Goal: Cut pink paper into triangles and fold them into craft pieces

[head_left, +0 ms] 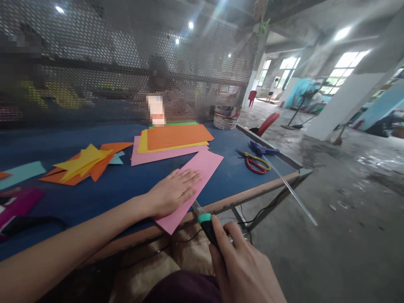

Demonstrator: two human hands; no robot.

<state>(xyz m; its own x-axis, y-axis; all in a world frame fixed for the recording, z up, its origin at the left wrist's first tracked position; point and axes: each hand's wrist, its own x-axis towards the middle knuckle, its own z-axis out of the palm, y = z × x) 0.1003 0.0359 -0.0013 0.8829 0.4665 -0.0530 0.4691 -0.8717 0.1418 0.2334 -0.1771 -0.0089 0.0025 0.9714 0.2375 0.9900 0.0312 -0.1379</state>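
A pink paper strip (206,166) lies slanted on the blue tabletop (221,181), its near end jutting over the wooden front edge. Flat on this strip rests my left hand (176,189), fingers stretched out. My right hand (236,252) is wrapped round the dark handle of a utility knife (205,221) with a green collar. The blade points up and left, close to the strip's right side at the table edge. Behind the strip is a stack of orange, yellow and pink paper (179,138).
Yellow and orange cut pieces (83,162) lie at the left, near a magenta item (23,206). Scissors (255,164), a blue glue gun (261,149) with a clear stick, and a woven basket (226,118) are at the right. Mesh rises behind the table.
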